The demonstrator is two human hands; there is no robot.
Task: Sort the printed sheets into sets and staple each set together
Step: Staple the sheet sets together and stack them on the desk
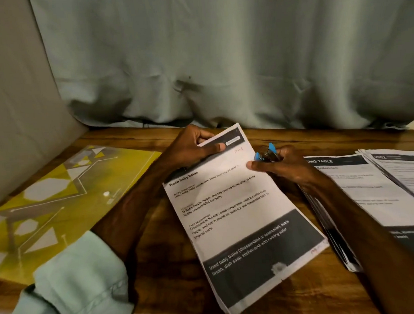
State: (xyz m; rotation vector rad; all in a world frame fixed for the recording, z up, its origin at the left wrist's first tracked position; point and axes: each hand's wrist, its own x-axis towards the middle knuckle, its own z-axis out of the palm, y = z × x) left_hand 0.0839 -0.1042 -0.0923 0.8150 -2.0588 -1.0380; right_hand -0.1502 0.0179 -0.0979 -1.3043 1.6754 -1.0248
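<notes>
A thin set of sheets (238,210), its top page headed "Wash baby bottle", lies slanted on the wooden table (294,294) about midway along it, with the lower end toward the near edge and the upper end lifted toward the far edge by the curtain (219,59). The left hand (198,147) pinches the set's upper left corner, thumb on top and fingers curled beneath. The right hand (284,166) has its fingers wrapped round a small stapler (267,153) with blue parts, just off the set's upper right edge, while its thumb reaches out to touch that edge. Whether the stapler's mouth is already over the paper cannot be told. The pages look light, limp and prone to sliding over one another, so the corner pinch likely matters. I judge the set should be held squared close to the corner being stapled, with the rest left resting on the wood for support. Toward the right edge lies a thick stack of printed sheets (363,195), and a second stack (405,169) overlaps it farther right. A yellow patterned mat (58,202) covers the left side. A pale green sleeve (75,286) shows on the left arm, at the near edge.
</notes>
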